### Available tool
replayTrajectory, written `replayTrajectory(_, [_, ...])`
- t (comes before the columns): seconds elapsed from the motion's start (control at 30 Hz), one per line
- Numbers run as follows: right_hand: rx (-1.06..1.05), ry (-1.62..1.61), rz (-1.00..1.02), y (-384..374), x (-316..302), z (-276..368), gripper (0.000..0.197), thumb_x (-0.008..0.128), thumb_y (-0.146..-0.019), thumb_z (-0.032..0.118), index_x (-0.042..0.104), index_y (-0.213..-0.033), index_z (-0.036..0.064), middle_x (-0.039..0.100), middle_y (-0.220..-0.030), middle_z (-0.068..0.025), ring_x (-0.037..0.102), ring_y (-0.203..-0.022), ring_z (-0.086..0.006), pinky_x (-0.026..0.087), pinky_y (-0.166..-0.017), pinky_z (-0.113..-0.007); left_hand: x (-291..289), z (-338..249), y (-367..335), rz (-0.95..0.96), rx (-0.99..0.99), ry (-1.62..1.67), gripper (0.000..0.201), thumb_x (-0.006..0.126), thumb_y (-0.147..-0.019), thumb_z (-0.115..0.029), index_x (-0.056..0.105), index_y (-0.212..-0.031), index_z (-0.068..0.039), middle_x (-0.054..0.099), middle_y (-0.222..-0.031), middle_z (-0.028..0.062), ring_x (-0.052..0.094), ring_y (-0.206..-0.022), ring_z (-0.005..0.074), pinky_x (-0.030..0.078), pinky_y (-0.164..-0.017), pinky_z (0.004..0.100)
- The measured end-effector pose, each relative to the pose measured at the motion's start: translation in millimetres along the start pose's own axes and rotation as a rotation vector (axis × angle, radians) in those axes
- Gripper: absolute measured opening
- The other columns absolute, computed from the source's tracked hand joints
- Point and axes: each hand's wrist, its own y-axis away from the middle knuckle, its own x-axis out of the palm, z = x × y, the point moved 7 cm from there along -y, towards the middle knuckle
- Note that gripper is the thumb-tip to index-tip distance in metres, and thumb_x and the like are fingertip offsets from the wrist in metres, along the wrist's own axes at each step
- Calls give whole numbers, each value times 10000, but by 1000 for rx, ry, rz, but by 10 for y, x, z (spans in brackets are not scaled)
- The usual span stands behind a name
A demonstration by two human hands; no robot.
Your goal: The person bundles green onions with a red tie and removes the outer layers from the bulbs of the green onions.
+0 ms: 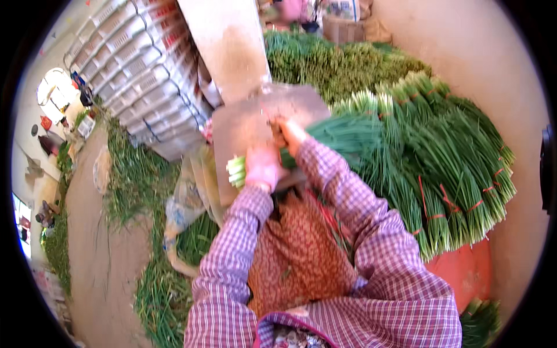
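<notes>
My left hand (pixel 263 165) is closed around a bunch of chives (pixel 348 136) over a brown board (pixel 232 127). The bunch's pale stem ends (pixel 236 169) stick out to the left of that hand. Its long green leaves pass under my right wrist and reach toward the pile on the right. Just above the bunch, my right hand (pixel 288 134) has its fingers pinched together near the middle of the board. Blur hides what is between those fingers.
Tied chive bunches (pixel 441 156) with red bands are heaped at right. More greens (pixel 348 69) lie behind. White crates (pixel 145 75) are stacked at far left, beside a pale pillar (pixel 226 46). Loose leaves (pixel 136 180) and a plastic bag (pixel 185 203) lie on the left.
</notes>
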Motion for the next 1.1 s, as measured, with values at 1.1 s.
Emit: replayTrajectory(1.1, [-286,536,-21,1409,-368,-293,600,450,-904,473,448,-1234,-29,558,-1136,-172,546,-1022,-225,419,-895,-335,-474,467,363,-46,-263,1188,451,779,-645,-188,608,-1028,-24,657,-860,65,605,-735,137,481,-661,285])
